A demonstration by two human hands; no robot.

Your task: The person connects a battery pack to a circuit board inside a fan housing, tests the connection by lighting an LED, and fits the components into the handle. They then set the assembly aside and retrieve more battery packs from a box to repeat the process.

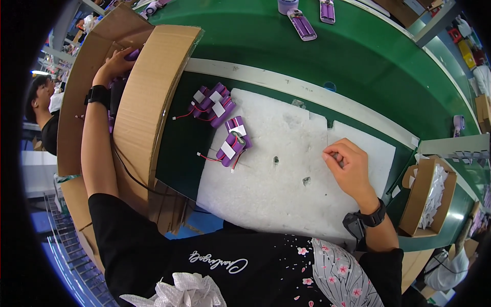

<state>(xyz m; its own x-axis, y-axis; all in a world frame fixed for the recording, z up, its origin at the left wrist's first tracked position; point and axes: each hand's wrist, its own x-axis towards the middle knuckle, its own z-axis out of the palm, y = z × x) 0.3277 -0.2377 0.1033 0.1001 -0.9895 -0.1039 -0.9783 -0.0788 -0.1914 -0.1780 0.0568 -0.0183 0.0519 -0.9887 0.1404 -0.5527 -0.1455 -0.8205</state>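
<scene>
My left hand [116,65] reaches into a tall cardboard box [153,87] at the left. Its fingers close around a purple battery pack [134,55], partly hidden by the box flap. Over the right part of a white foam sheet [266,174], my right hand [349,166] is curled, thumb near forefinger, with nothing visible between them. On the sheet's left part lie purple battery packs [234,140] with white labels and red and black leads. More such packs [214,104] lie at its upper left corner, partly on the green bench.
A small cardboard box of white pieces [433,197] stands at the right. Beyond a pale rail [286,82] runs a green surface [245,43] carrying purple-and-white devices [302,24]. A black cable [135,176] hangs beside the tall box. Other people are at left and lower right.
</scene>
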